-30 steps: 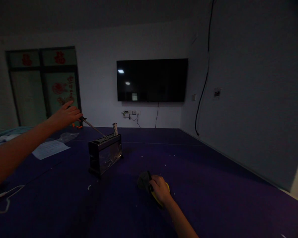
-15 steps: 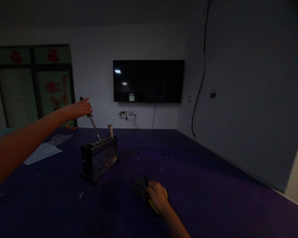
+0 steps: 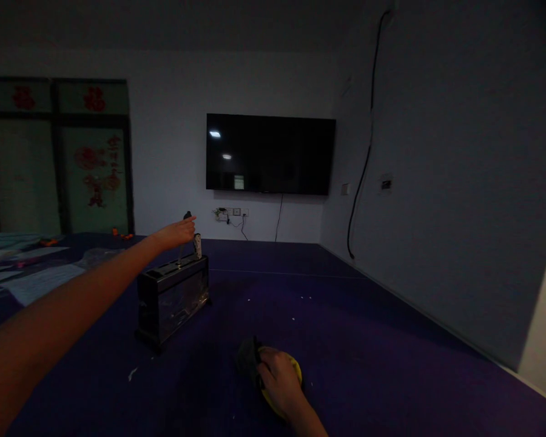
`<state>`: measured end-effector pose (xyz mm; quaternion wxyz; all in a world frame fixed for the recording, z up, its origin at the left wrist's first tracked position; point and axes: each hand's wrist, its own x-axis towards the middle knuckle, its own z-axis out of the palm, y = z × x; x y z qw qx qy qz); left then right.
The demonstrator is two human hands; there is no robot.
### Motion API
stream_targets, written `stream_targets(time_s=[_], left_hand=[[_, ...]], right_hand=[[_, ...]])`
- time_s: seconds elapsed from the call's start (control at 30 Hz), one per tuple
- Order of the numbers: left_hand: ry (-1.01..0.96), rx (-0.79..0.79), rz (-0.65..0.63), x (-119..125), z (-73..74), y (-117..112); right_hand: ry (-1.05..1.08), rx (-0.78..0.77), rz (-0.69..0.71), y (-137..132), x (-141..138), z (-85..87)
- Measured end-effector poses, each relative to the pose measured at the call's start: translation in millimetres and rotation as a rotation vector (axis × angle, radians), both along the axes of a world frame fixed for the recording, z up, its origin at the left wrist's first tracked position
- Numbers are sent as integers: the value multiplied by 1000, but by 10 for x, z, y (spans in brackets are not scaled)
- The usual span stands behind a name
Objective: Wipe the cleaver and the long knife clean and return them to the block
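Observation:
My left hand [image 3: 181, 233] is closed round the dark handle of a thin-bladed tool [image 3: 188, 215], whose narrow metal shaft points down at the slotted top of a black box [image 3: 173, 297]. The box has a clear, shiny side and looks like a knife block; how deep the tip sits in the slot cannot be made out. Beside the shaft, a speckled white handle [image 3: 198, 246] sticks up from the box's far end. Low in the middle, my right hand [image 3: 279, 379] grips a grey-and-yellow cloth [image 3: 295, 367] resting on the purple surface.
White scraps [image 3: 133, 374] are scattered over the purple surface [image 3: 368, 352]. Papers [image 3: 31, 288] and clear plastic wrap [image 3: 97, 258] lie at the left, with small orange pieces [image 3: 126, 235] behind. A television [image 3: 270, 155] hangs on the far wall; a cable [image 3: 361, 176] runs down the right wall.
My left hand has come down and to the right, bringing the tool lower and more upright over the box. My right hand keeps its grip on the cloth. The view has shifted slightly.

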<state>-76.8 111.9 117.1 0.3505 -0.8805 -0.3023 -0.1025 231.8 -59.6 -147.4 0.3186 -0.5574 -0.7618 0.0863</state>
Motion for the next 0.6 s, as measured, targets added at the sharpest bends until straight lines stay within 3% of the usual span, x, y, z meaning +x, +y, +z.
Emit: stream_targets(time_s=[0.13, 0.23, 0.47, 0.6], left_hand=[[20, -25, 69, -78, -352, -36], [60, -5, 97, -135, -522, -71], [-94, -94, 39, -116, -590, -205], [-429, -149, 22, -90, -710, -421]], right_hand=[[-42, 8, 0, 1, -20, -22], [-62, 18, 2, 7, -30, -33], [-90, 35, 39, -20, -30, -13], [-143, 66, 133, -54, -26, 18]])
